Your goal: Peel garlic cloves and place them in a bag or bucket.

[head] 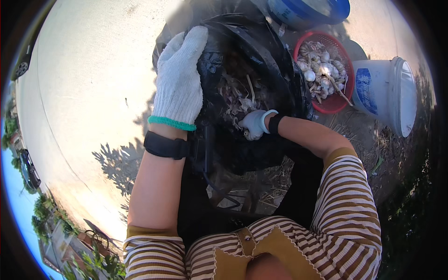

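Observation:
A large black plastic bag (pixel 259 52) stands open before me, with dry garlic heads, stalks and papery skins (pixel 245 101) inside. My left hand (pixel 180 77), in a white knitted glove with a green cuff, grips the bag's left rim; its fingertips are partly hidden. Down in the near part of the bag is my right hand (pixel 254 125), in a pale glove with a light blue cuff. Its fingers are curled around a piece of garlic (pixel 246 133), of which only a small cut end shows. Both wrists wear black straps.
Right of the bag, a red plastic basket (pixel 330 106) holds several garlic heads and a long stalk. Beside it a white plastic bucket (pixel 379 91) leans or lies tilted. A blue-rimmed bucket (pixel 297 15) stands at the top. Pale concrete (pixel 87 70) stretches to the left.

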Action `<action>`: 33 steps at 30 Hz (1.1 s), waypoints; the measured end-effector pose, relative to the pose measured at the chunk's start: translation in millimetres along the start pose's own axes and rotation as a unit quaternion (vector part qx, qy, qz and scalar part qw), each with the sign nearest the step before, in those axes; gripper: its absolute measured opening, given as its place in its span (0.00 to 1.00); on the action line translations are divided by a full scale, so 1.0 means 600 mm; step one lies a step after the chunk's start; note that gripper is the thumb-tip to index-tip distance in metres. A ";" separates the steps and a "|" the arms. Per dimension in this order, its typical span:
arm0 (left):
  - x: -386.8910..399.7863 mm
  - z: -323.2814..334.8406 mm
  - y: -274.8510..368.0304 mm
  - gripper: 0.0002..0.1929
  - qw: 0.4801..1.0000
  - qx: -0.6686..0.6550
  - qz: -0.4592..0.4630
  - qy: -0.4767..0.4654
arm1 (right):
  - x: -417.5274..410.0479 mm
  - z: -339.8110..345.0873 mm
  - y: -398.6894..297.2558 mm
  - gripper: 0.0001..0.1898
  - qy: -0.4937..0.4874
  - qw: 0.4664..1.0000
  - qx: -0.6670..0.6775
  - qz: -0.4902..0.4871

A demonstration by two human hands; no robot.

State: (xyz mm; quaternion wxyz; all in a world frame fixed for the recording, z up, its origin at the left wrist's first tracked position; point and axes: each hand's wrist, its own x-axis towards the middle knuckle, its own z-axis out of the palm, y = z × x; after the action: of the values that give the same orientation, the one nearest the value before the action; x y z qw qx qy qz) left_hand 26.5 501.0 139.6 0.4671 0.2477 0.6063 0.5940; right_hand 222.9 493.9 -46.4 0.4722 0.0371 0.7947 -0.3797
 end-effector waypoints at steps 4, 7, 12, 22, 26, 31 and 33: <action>-0.008 0.003 0.008 0.15 0.992 -0.105 -0.064 -0.021 | -0.095 -0.011 0.089 0.23 -0.074 0.895 0.435 -0.061; -0.005 -0.011 0.002 0.17 0.998 0.041 0.032 -0.039 | -0.148 -0.043 0.120 0.12 0.103 0.732 0.661 -0.128; 0.001 0.000 -0.003 0.17 0.999 0.016 0.007 -0.031 | -0.111 -0.070 0.142 0.14 0.224 0.932 0.241 0.154; 0.002 -0.002 -0.005 0.16 0.994 0.098 0.049 -0.011 | -0.019 0.012 0.031 0.21 0.182 0.971 0.113 0.108; 0.000 0.007 -0.002 0.15 0.995 -0.086 -0.048 -0.002 | -0.006 0.015 -0.064 0.30 0.124 0.982 0.125 -0.068; -0.006 -0.001 0.002 0.13 0.993 -0.100 -0.058 0.004 | -0.039 -0.015 0.002 0.22 0.113 0.989 0.096 0.022; -0.011 -0.005 0.002 0.14 0.992 -0.109 -0.068 0.014 | -0.074 -0.056 0.054 0.19 0.146 0.972 0.085 0.164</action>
State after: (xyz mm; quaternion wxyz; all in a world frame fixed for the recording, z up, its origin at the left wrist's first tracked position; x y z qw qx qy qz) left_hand 26.4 493.9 142.2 0.5217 0.1451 0.5598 0.6272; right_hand 236.8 551.8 -21.5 0.4019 0.2618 0.8030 -0.3537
